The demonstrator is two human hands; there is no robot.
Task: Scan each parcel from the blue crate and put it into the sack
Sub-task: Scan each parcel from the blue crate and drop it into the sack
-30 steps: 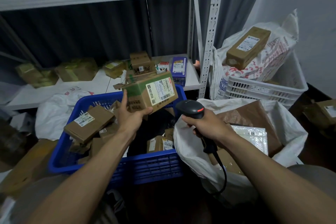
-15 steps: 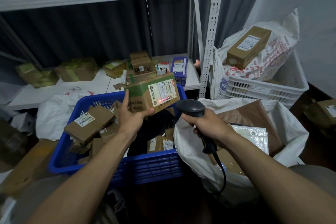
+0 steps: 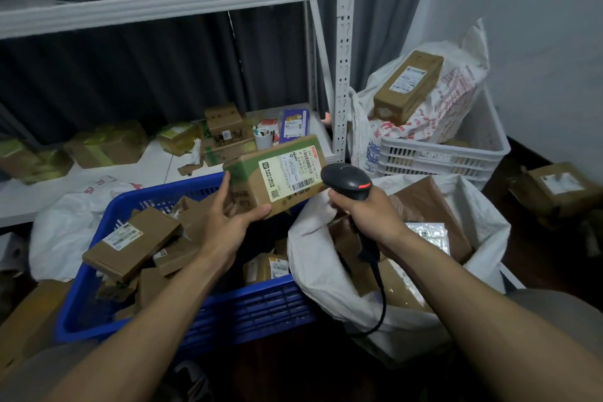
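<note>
crate [image 3: 261, 310] left | sack [image 3: 326, 271] right, touching | shelf [image 3: 98, 173] behind

Two hands show: the left hand [image 3: 228, 222] grips one box [image 3: 274, 173] and the right hand [image 3: 365, 215] grips one scanner [image 3: 346, 181]. Under the left hand stands one blue crate [image 3: 248, 310] holding at least four loose boxes [image 3: 130, 241], the heap too jumbled for an exact count, and under the right hand lies one open white sack [image 3: 329, 274]. Beyond the right hand sits one white crate [image 3: 440, 157] with one long box [image 3: 408, 85] on top.
</note>
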